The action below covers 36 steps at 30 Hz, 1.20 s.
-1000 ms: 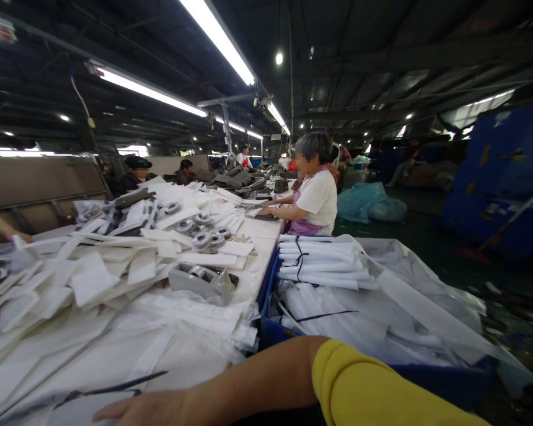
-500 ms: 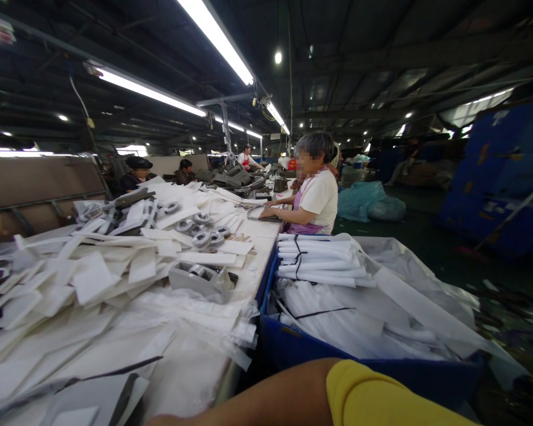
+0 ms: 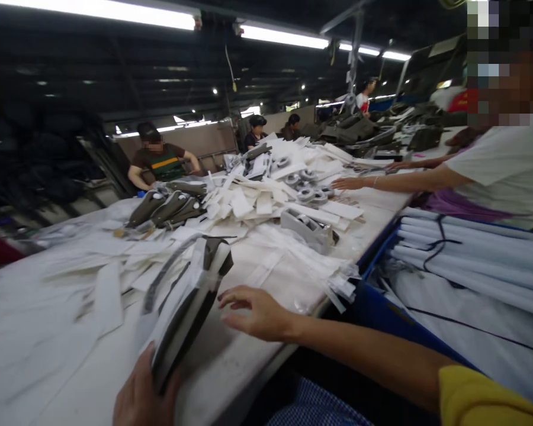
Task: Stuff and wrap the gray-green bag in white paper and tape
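Note:
At the near edge of the table, my left hand (image 3: pixel 144 390) grips the lower end of a long dark olive and white bag-like piece (image 3: pixel 189 307), its thumb and fingers on either side. The piece is tilted up on its edge, with whitish sheeting and a grey strap along its left side; its exact kind I cannot make out. My right hand (image 3: pixel 257 310) hovers just right of the piece, fingers apart and nothing in them. Beyond it lie clear plastic strips (image 3: pixel 306 260) and a grey tape dispenser (image 3: pixel 306 228).
White sheets (image 3: pixel 249 198) and tape rolls (image 3: pixel 308 192) heap mid-table (image 3: pixel 244 361). Several dark olive pieces (image 3: pixel 169 207) lie farther left. A blue bin (image 3: pixel 382 313) with white rolls (image 3: pixel 466 242) stands right. A co-worker's arm (image 3: pixel 395 180) reaches over the table; another person (image 3: pixel 162 157) works opposite.
The view has swung left and down toward the table. My left hand, gripping the bag-like piece, and my right hand have come into view. The co-worker at right now appears much closer.

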Each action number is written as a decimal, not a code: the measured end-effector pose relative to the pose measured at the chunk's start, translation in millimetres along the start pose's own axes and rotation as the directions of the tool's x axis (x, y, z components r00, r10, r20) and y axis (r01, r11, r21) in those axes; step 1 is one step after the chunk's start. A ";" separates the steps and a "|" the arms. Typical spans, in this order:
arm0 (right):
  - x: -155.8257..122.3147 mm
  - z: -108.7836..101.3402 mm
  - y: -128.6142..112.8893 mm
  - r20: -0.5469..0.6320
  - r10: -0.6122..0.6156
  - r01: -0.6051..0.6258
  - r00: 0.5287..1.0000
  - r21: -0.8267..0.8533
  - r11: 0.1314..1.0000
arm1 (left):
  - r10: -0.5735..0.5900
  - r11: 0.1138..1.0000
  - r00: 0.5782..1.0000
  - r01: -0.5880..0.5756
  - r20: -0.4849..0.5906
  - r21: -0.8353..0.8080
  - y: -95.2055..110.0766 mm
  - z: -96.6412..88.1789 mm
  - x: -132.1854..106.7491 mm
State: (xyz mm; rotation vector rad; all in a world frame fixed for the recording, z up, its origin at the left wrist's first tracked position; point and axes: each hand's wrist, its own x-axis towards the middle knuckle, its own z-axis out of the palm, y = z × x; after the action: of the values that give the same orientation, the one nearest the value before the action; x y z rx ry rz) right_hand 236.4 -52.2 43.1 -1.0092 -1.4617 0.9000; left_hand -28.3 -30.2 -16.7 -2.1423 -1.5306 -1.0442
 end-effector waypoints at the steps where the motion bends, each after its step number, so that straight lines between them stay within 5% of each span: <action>1: 1.4 -16.4 3.1 0.036 -0.053 0.059 0.998 -0.197 0.979 | -0.006 1.000 1.000 0.006 0.003 0.017 0.6 0.0 -0.2; 4: 2.3 -75.9 17.6 -0.035 -0.025 -0.008 0.999 -0.717 0.697 | -0.029 0.999 0.999 0.030 -0.022 0.030 1.6 1.8 -0.5; 6: -0.1 -114.3 27.9 -0.158 0.006 -0.131 0.987 -0.793 0.595 | -0.035 0.999 0.999 0.035 -0.034 0.018 0.9 3.0 -1.2; 9: -5.6 -154.0 39.0 -0.295 0.064 -0.282 0.953 -0.798 0.533 | -0.021 1.000 0.999 0.020 -0.033 -0.007 -0.5 3.7 -1.8; 13: -5.5 -169.3 42.6 -0.384 0.183 -0.416 0.905 -0.708 0.571 | 0.000 0.999 0.999 -0.001 -0.032 -0.034 0.8 2.0 -0.6; 21: 4.6 -135.3 31.5 -0.275 0.482 -0.526 0.832 -0.114 0.843 | -0.144 0.988 0.989 0.142 -0.040 -0.053 7.9 -0.5 3.2; 27: -6.4 -114.4 26.1 -0.235 0.534 -0.515 0.812 0.140 0.845 | -0.207 0.977 0.977 0.205 -0.044 -0.058 3.4 1.8 4.1; 32: -15.8 -52.7 28.2 -0.026 0.598 -0.540 0.801 0.401 0.740 | -0.225 0.972 0.972 0.220 -0.062 -0.080 3.7 0.6 5.7; 36: -21.7 -10.8 39.8 0.116 0.555 -0.562 0.824 0.293 0.774 | -0.226 0.969 0.972 0.218 -0.058 -0.114 1.3 -0.5 5.3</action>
State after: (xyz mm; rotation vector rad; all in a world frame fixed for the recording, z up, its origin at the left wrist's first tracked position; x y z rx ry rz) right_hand 252.5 -58.5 -0.1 -1.2110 -0.9837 1.5290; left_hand -26.4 -27.3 -12.4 -2.0111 -1.7480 -1.2888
